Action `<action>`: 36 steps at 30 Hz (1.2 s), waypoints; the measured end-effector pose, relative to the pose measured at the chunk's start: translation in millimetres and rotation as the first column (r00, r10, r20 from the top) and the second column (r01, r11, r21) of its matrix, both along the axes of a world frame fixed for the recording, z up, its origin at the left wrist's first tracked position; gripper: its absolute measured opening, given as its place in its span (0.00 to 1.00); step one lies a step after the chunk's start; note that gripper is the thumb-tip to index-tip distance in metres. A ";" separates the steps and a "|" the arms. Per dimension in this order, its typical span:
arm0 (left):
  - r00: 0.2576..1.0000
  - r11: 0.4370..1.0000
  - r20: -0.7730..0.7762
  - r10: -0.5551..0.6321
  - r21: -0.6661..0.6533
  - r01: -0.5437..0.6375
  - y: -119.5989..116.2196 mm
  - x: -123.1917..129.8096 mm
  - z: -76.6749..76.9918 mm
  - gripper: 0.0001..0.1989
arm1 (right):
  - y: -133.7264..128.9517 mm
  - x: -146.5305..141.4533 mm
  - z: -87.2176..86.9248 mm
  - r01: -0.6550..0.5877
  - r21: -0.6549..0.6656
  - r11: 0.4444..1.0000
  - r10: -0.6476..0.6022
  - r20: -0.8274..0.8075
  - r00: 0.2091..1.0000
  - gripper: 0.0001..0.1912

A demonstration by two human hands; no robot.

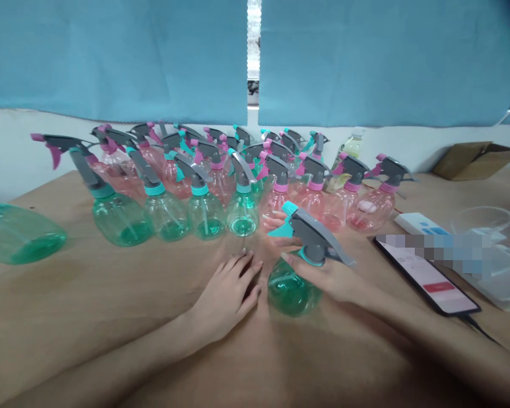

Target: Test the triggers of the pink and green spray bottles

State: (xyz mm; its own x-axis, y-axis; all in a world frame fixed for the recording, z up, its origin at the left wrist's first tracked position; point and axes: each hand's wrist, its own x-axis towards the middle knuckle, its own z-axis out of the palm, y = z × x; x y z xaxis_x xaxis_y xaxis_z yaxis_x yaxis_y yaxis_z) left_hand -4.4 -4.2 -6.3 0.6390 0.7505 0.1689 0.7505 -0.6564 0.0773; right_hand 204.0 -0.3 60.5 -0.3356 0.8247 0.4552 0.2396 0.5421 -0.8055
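My right hand (323,277) is wrapped round the neck of a green spray bottle (295,292) with a grey and turquoise trigger head. The bottle leans slightly, and part of its neck is hidden by my fingers. Just left of it, my left hand (229,286) rests palm down on the wooden table (153,317), fingers stretched out and holding nothing. Beyond my hands stand several green spray bottles (207,218) and several pink spray bottles (376,209), crowded in rows with their trigger heads on.
At the far left lies a green bottle body (25,232), cut by the frame edge. A phone (429,277) with a cable lies at right, beside a white and blue box (429,226) and clear plastic (505,266). A cardboard box (471,158) sits behind, under a blue curtain (365,62).
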 end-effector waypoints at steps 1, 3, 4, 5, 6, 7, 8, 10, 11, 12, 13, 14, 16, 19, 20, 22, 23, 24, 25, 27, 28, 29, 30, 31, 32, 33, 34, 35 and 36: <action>1.000 1.000 -0.001 0.002 -0.002 -0.002 -0.1 0.1 0.1 0.21 | -0.1 0.1 0.4 -0.002 0.000 1.000 0.002 0.006 1.000 0.23; 1.000 1.000 -0.003 0.003 -0.004 -0.003 -0.1 0.3 0.3 0.21 | 0.2 0.2 1.2 -0.008 -0.017 1.000 0.008 0.017 1.000 0.24; 1.000 1.000 -0.005 0.003 -0.004 -0.003 0.1 0.3 0.4 0.22 | 0.4 0.2 1.6 -0.011 -0.025 1.000 0.012 0.019 1.000 0.24; 1.000 1.000 -0.006 0.001 -0.004 -0.001 0.3 0.4 0.5 0.22 | 0.7 0.3 1.8 -0.014 -0.032 0.999 0.014 0.017 1.000 0.25; 1.000 1.000 -0.009 0.000 -0.006 0.000 0.5 0.5 0.7 0.22 | 1.0 0.3 1.9 -0.018 -0.037 0.999 0.018 0.012 1.000 0.25; 1.000 1.000 -0.011 0.001 -0.008 -0.001 0.6 0.7 0.8 0.21 | 1.3 0.3 1.7 -0.022 -0.041 0.999 0.022 0.007 1.000 0.26; 1.000 1.000 -0.012 0.003 -0.010 -0.004 0.7 0.8 1.0 0.21 | 1.5 0.3 1.4 -0.028 -0.043 0.999 0.028 0.001 1.000 0.27; 1.000 1.000 -0.016 0.009 -0.014 -0.009 0.7 1.2 1.4 0.22 | 2.0 0.4 0.3 -0.041 -0.046 0.998 0.040 -0.010 0.999 0.27; 1.000 1.000 -0.019 0.010 -0.017 -0.010 0.7 1.4 1.5 0.22 | 2.2 0.5 -0.3 -0.044 -0.044 0.998 0.043 -0.013 0.999 0.27; 1.000 1.000 -0.022 0.011 -0.018 -0.012 0.7 1.5 1.6 0.22 | 2.2 0.6 -0.8 -0.042 -0.032 0.999 0.041 -0.014 0.999 0.26; 1.000 1.000 -0.023 0.011 -0.018 -0.011 0.7 1.6 1.6 0.22 | 2.1 0.8 -1.1 -0.033 -0.015 0.999 0.032 -0.013 0.999 0.23; 1.000 1.000 -0.025 0.008 -0.019 -0.009 0.8 1.6 1.5 0.22 | 1.8 0.9 -1.3 -0.022 0.006 1.000 0.022 -0.007 1.000 0.20; 1.000 1.000 -0.026 0.002 -0.019 -0.002 1.1 1.3 1.2 0.21 | 1.1 1.1 -0.9 0.001 0.034 0.999 -0.001 0.009 1.000 0.13; 1.000 1.000 -0.025 -0.004 -0.021 0.004 1.7 0.7 0.9 0.21 | 0.5 0.8 0.4 0.012 0.043 0.999 -0.012 0.003 1.000 0.12; 1.000 1.000 -0.023 -0.002 -0.020 0.001 1.7 0.5 1.0 0.21 | 0.7 0.6 0.7 0.001 0.041 0.999 -0.001 -0.004 1.000 0.13; 1.000 1.000 -0.017 0.006 -0.020 -0.006 1.5 0.3 1.3 0.21 | 1.9 0.1 0.6 -0.028 0.037 0.999 0.029 -0.023 0.999 0.17; 1.000 1.000 -0.011 0.008 -0.018 -0.008 1.3 0.3 1.5 0.21 | 2.7 -0.1 0.1 -0.039 0.037 0.999 0.040 -0.030 0.999 0.19; 1.000 1.000 -0.006 0.007 -0.016 -0.007 1.1 0.3 1.8 0.21 | 3.7 -0.3 -0.5 -0.041 0.039 0.998 0.043 -0.036 0.998 0.21; 1.000 1.000 0.000 0.005 -0.012 -0.005 0.9 0.4 2.0 0.21 | 4.7 -0.5 -1.2 -0.035 0.045 0.998 0.037 -0.043 0.998 0.23; 1.000 1.000 0.002 -0.002 -0.007 0.002 0.5 0.6 2.4 0.21 | 6.3 -0.8 -2.5 -0.016 0.057 0.998 0.019 -0.049 0.999 0.26; 1.000 1.000 -0.001 -0.004 -0.006 0.004 0.5 0.8 2.5 0.21 | 6.9 -0.9 -3.0 -0.011 0.058 0.998 0.013 -0.045 0.999 0.27; 1.000 1.000 -0.005 -0.003 -0.006 0.003 0.6 1.0 2.5 0.21 | 7.2 -1.0 -3.3 -0.007 0.056 0.998 0.009 -0.040 0.999 0.27; 1.000 1.000 -0.009 -0.001 -0.006 0.001 0.8 1.3 2.5 0.21 | 7.2 -1.0 -3.6 -0.005 0.053 0.999 0.007 -0.036 0.999 0.28; 1.000 1.000 -0.010 0.001 -0.004 -0.001 1.1 1.6 2.4 0.21 | 7.1 -1.0 -3.8 -0.005 0.053 0.999 0.007 -0.034 0.999 0.28; 1.000 1.000 -0.008 0.000 -0.002 0.000 1.3 1.9 2.3 0.21 | 6.9 -0.9 -3.9 -0.005 0.054 0.999 0.007 -0.033 0.999 0.28; 1.000 1.000 -0.005 -0.002 0.001 0.002 1.6 2.2 2.3 0.21 | 6.5 -0.7 -4.1 -0.008 0.058 0.998 0.009 -0.032 0.999 0.27; 1.000 1.000 -0.002 -0.003 0.002 0.003 1.7 2.5 2.2 0.21 | 6.2 -0.5 -4.1 -0.010 0.065 0.998 0.012 -0.031 0.999 0.27; 1.000 1.000 0.000 -0.003 0.003 0.003 1.7 2.6 2.2 0.21 | 5.8 -0.4 -4.1 -0.015 0.073 0.997 0.017 -0.028 0.999 0.27; 1.000 1.000 0.001 -0.003 0.003 0.003 1.6 2.7 2.3 0.21 | 5.6 -0.3 -4.0 -0.019 0.084 0.996 0.021 -0.026 0.999 0.27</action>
State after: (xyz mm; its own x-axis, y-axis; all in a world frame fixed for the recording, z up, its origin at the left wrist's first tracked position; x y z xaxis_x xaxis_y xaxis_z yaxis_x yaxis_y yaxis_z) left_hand -1.7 -2.6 -4.1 0.6409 0.7482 0.1716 0.7486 -0.6587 0.0764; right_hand 203.7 5.2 56.5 -0.3382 0.7766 0.5315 0.2070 0.6124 -0.7630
